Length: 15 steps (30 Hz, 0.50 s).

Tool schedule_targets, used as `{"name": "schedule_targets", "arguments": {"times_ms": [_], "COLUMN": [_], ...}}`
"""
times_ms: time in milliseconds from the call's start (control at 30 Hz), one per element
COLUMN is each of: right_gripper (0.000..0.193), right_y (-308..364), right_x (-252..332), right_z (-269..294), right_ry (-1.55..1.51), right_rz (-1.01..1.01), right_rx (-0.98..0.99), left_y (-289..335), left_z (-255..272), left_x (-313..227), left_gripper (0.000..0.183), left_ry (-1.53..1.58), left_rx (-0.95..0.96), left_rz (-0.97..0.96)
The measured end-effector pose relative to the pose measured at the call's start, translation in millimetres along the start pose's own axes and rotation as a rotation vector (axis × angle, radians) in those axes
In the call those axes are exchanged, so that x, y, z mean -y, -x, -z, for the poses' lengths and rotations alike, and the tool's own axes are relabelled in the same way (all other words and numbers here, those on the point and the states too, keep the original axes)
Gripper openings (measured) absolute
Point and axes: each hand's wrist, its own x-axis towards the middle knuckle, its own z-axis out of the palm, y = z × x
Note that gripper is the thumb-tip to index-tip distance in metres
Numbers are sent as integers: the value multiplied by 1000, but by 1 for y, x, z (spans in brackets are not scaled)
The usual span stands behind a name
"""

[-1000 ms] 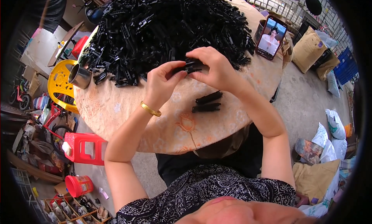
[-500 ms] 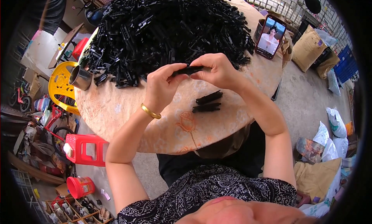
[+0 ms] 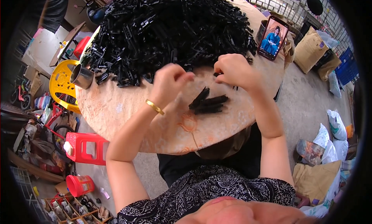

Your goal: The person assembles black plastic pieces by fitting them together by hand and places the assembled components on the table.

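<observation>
A great heap of narrow black plastic pieces (image 3: 174, 30) covers the far part of the cloth-covered table. My left hand (image 3: 169, 83) hovers just in front of the heap, slightly blurred, its thumb apart from the curled fingers and nothing seen in it. To its right, my right hand (image 3: 234, 72) is closed, with a bit of a black piece (image 3: 216, 74) showing at its fingertips; the rest is hidden. Between and nearer than the hands, a small group of black strips (image 3: 211, 104) lies on the cloth, one of them at a slant to the others.
A phone (image 3: 273, 38) stands propped at the table's far right. At the left edge sit a metal cup (image 3: 81, 76) and, beyond the table, a yellow chair (image 3: 62, 86). A red stool (image 3: 86, 148) and red bucket (image 3: 80, 185) are lower left; sacks (image 3: 316, 177) lie at right.
My hands have moved apart and no longer hold a black strip between them. Another strip now lies slanted with those on the cloth. The phone's picture has changed.
</observation>
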Motion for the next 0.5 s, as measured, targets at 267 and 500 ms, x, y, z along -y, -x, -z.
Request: {"name": "schedule_targets", "arguments": {"times_ms": [267,500], "right_gripper": [16,22], "right_y": [-16,-21], "right_x": [14,22], "right_z": [-20,-22], "right_ry": [-354,-664], "right_rz": [286,178], "right_rx": [-426,-433], "left_y": [-25,-21], "left_z": [16,21], "left_x": [29,30], "left_gripper": [23,21], "left_ry": [-366,-426], "left_rx": [-285,-93], "left_rz": [125,217]}}
